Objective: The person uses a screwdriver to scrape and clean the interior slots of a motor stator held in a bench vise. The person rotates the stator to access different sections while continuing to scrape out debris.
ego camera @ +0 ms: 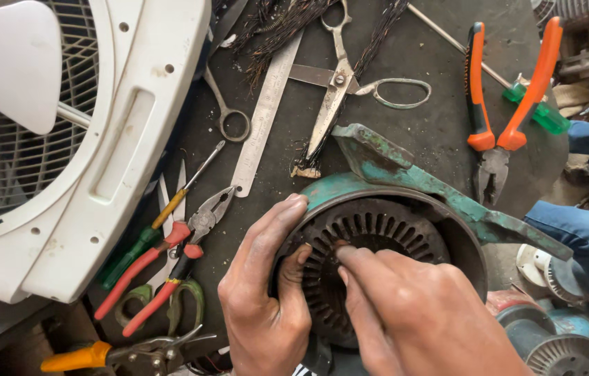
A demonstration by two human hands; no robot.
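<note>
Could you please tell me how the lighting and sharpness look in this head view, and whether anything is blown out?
Head view: even, soft daylight with faint shadows; the white plastic fan housing is near blown out; both hands, left hand and right hand, and the teal round metal motor casing are sharp; edges bend slightly.

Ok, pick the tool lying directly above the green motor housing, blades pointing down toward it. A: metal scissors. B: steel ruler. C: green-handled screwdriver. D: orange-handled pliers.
A: the metal scissors lie just above the green motor housing, tips toward its rim; the orange-handled pliers sit to the right, the steel ruler to the left.
</note>
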